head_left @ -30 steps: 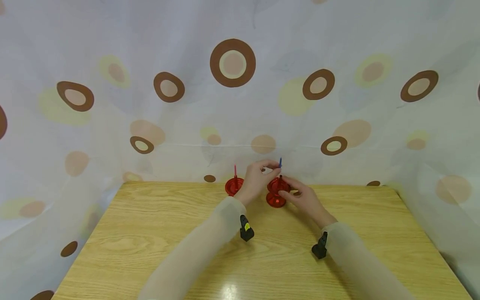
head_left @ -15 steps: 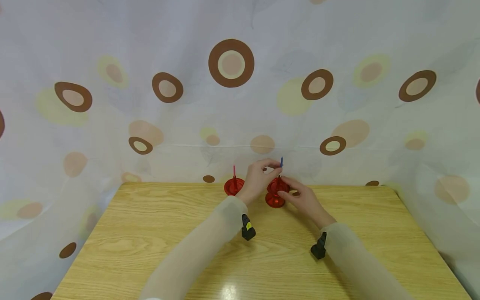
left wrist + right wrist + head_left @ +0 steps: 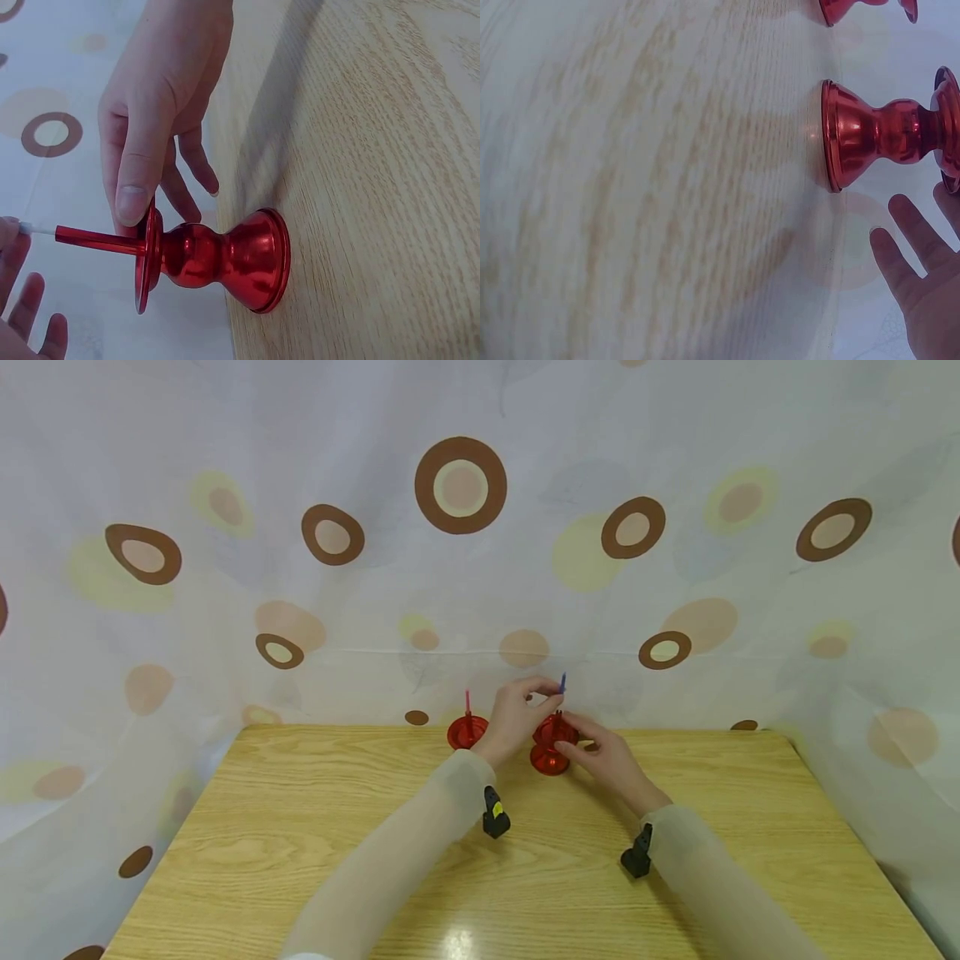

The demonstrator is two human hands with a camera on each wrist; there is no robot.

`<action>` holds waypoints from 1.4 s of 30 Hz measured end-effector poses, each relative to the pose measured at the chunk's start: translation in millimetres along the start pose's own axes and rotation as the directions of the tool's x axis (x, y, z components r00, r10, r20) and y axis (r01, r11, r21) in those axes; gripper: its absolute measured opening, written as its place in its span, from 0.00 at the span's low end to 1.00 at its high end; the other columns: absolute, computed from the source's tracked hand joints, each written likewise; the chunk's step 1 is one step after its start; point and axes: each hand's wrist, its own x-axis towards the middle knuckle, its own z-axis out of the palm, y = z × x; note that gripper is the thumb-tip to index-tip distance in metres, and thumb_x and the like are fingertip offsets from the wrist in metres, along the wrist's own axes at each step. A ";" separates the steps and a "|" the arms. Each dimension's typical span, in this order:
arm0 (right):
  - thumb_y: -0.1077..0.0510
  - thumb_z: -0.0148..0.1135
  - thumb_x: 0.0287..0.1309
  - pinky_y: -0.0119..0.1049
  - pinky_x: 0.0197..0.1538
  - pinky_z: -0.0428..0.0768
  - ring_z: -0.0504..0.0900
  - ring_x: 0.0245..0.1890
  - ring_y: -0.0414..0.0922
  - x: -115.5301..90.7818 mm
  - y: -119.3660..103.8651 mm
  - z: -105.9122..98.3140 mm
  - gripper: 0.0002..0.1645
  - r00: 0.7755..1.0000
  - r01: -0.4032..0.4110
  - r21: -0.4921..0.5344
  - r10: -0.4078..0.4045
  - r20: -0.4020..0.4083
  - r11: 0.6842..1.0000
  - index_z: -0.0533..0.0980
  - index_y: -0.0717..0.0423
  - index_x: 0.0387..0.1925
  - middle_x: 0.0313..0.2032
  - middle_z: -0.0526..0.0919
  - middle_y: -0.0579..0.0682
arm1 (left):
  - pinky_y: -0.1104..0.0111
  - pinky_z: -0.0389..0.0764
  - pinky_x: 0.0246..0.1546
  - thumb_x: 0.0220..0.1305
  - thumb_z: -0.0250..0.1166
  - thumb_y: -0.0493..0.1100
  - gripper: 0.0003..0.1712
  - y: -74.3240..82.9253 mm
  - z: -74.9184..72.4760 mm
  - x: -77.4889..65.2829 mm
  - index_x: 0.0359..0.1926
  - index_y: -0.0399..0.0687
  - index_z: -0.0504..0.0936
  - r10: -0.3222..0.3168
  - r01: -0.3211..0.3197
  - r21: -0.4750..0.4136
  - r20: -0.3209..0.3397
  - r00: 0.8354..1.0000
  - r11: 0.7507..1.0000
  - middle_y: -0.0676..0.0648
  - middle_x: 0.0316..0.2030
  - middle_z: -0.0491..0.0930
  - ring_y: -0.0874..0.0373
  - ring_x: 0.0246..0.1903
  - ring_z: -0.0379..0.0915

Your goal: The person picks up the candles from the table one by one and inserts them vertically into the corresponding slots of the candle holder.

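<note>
My left hand (image 3: pixel 517 714) pinches a thin blue candle (image 3: pixel 562 682) between thumb and fingertips, above a shiny red candlestick (image 3: pixel 551 763). In the left wrist view, the candle's pale lower end (image 3: pixel 39 229) meets the mouth of the candlestick's narrow red tube (image 3: pixel 101 240). How deep it sits cannot be told. My right hand (image 3: pixel 609 762) holds the candlestick's dish by its rim, thumb on the upper face, other fingers spread below. The candlestick stands upright, its flared base (image 3: pixel 259 262) on the table. Fingers hide part of the dish in the head view.
Left of it stands a second red candlestick (image 3: pixel 460 737) with a thin pink candle (image 3: pixel 468 702) upright in it, partly behind my left hand. Both stand near the back edge of the wooden table (image 3: pixel 337 793). A patterned curtain (image 3: pixel 375 602) hangs close behind.
The blue candle has shifted very slightly to the right relative to the candlestick. Both hands keep the same hold and nearly the same place; the head view has moved a little.
</note>
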 end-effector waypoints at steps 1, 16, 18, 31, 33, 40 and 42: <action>0.50 0.66 0.72 0.57 0.59 0.81 0.74 0.69 0.60 0.1 0.0 0.0 0.36 1.000 0.002 -0.002 -0.002 -0.001 1.000 0.68 0.55 0.76 0.74 0.70 0.60 | 0.54 0.77 0.64 0.73 0.68 0.41 0.12 -0.2 0.0 0.2 0.52 0.41 0.88 0.003 -0.003 0.006 0.001 1.000 1.000 0.47 0.47 0.88 0.55 0.53 0.81; 0.50 0.65 0.72 0.57 0.59 0.81 0.73 0.69 0.60 1.5 1.8 -0.2 0.36 1.000 0.015 -0.004 -0.015 -0.004 1.000 0.68 0.54 0.76 0.74 0.69 0.59 | 0.57 0.77 0.63 0.72 0.68 0.40 0.10 -3.2 2.6 -0.2 0.51 0.42 0.89 0.006 -0.006 0.031 0.001 1.000 0.999 0.48 0.47 0.88 0.55 0.53 0.80; 0.51 0.65 0.72 0.57 0.59 0.81 0.73 0.69 0.60 1.6 2.1 -0.3 0.36 1.000 0.017 -0.004 -0.017 -0.003 1.000 0.68 0.55 0.76 0.74 0.69 0.59 | 0.57 0.77 0.63 0.72 0.68 0.40 0.10 -3.4 2.9 -0.6 0.50 0.43 0.89 0.005 -0.005 0.032 0.001 1.000 0.999 0.47 0.47 0.88 0.55 0.53 0.80; 0.51 0.66 0.72 0.57 0.58 0.82 0.74 0.68 0.61 2.6 4.2 0.5 0.37 1.000 0.025 -0.007 -0.025 -0.005 1.000 0.68 0.54 0.76 0.74 0.69 0.59 | 0.50 0.76 0.64 0.73 0.67 0.40 0.12 -8.6 3.1 -3.5 0.51 0.37 0.88 -0.001 0.001 -0.002 0.025 1.000 1.000 0.45 0.48 0.88 0.51 0.54 0.78; 0.52 0.66 0.72 0.57 0.58 0.81 0.74 0.68 0.61 2.4 4.5 0.7 0.37 1.000 0.026 -0.004 -0.026 -0.005 1.000 0.67 0.54 0.77 0.74 0.69 0.59 | 0.50 0.76 0.64 0.73 0.67 0.40 0.12 -9.5 3.7 -3.9 0.51 0.38 0.89 -0.003 0.003 -0.005 0.025 1.000 1.000 0.45 0.47 0.88 0.51 0.54 0.78; 0.51 0.66 0.72 0.57 0.59 0.81 0.73 0.69 0.60 1.7 3.7 1.6 0.37 1.000 0.007 -0.006 -0.007 -0.002 1.000 0.66 0.53 0.77 0.75 0.68 0.58 | 0.48 0.76 0.64 0.73 0.67 0.42 0.13 -12.4 5.1 -5.1 0.52 0.39 0.89 -0.014 0.014 -0.024 0.019 1.000 1.000 0.47 0.49 0.88 0.52 0.55 0.77; 0.51 0.66 0.72 0.57 0.60 0.81 0.73 0.70 0.60 1.6 3.6 1.8 0.37 1.000 0.004 -0.007 -0.004 -0.002 1.000 0.66 0.53 0.77 0.75 0.68 0.58 | 0.49 0.76 0.64 0.73 0.67 0.42 0.14 -12.3 5.1 -5.8 0.53 0.39 0.89 -0.018 0.019 -0.023 0.018 1.000 1.000 0.47 0.49 0.88 0.52 0.56 0.77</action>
